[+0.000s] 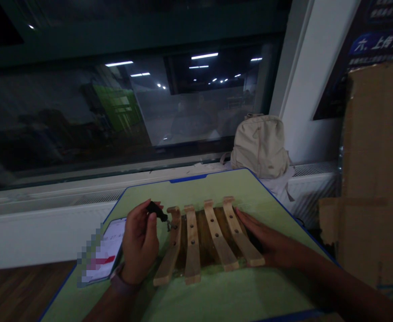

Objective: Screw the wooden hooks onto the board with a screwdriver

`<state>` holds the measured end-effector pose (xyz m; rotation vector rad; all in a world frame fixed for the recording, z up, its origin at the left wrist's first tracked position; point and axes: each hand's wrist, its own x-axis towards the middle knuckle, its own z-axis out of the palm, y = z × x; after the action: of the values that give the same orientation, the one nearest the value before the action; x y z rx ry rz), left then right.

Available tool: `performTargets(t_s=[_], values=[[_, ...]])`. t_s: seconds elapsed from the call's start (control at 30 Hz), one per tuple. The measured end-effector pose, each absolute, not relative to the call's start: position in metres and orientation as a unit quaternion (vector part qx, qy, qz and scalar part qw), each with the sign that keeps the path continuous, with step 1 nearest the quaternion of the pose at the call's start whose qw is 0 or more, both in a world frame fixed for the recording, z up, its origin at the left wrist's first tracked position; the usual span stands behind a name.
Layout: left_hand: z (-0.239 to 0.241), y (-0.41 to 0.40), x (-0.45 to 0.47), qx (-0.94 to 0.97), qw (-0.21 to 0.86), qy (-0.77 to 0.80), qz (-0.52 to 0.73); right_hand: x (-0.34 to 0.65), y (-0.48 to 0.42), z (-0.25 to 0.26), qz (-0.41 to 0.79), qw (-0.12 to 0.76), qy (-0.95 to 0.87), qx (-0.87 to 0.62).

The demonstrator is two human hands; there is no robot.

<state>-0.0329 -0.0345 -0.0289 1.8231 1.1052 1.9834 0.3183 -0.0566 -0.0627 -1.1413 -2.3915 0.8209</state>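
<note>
A wooden piece with a brown board (201,239) and several pale curved slats across it lies on the table. Dark round screws or holes show along the slats. My left hand (140,241) is closed on a black-handled tool (156,211), whose thin metal end meets the leftmost slat (173,237) near its upper screw. Against the outer side of the rightmost slat (238,235) rests my right hand (266,237), its visible fingers straight and lying along the edge. The thumb of that hand cannot be made out.
A phone (107,250) with a lit screen lies left of my left wrist on the green, blue-edged table (169,190). Behind the table, a beige backpack (262,145) sits by the window. A large cardboard box (378,179) stands at the right.
</note>
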Motion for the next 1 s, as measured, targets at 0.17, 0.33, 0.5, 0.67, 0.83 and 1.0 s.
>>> performTargets(t_s=[0.17, 0.33, 0.5, 0.67, 0.83, 1.0], values=[[-0.022, -0.030, -0.037, 0.636, 0.033, 0.364, 0.680, 0.317, -0.058, -0.058, 0.296, 0.173, -0.843, -0.415], [-0.022, -0.030, -0.040, 0.618, 0.024, 0.403, 0.675, 0.320, -0.057, -0.064, 0.301, 0.178, -0.842, -0.411], [-0.025, -0.034, -0.035, 0.615, 0.082, 0.409, 0.670, 0.322, -0.056, -0.067, 0.293, 0.174, -0.848, -0.406], [-0.023, -0.035, -0.037, 0.643, 0.067, 0.371, 0.666, 0.318, -0.058, -0.060, 0.295, 0.172, -0.843, -0.416], [-0.018, -0.035, -0.038, 0.646, 0.051, 0.343, 0.680, 0.318, -0.058, -0.062, 0.290, 0.174, -0.845, -0.413], [-0.018, -0.038, -0.034, 0.644, 0.078, 0.381, 0.659, 0.320, -0.058, -0.065, 0.284, 0.174, -0.849, -0.409]])
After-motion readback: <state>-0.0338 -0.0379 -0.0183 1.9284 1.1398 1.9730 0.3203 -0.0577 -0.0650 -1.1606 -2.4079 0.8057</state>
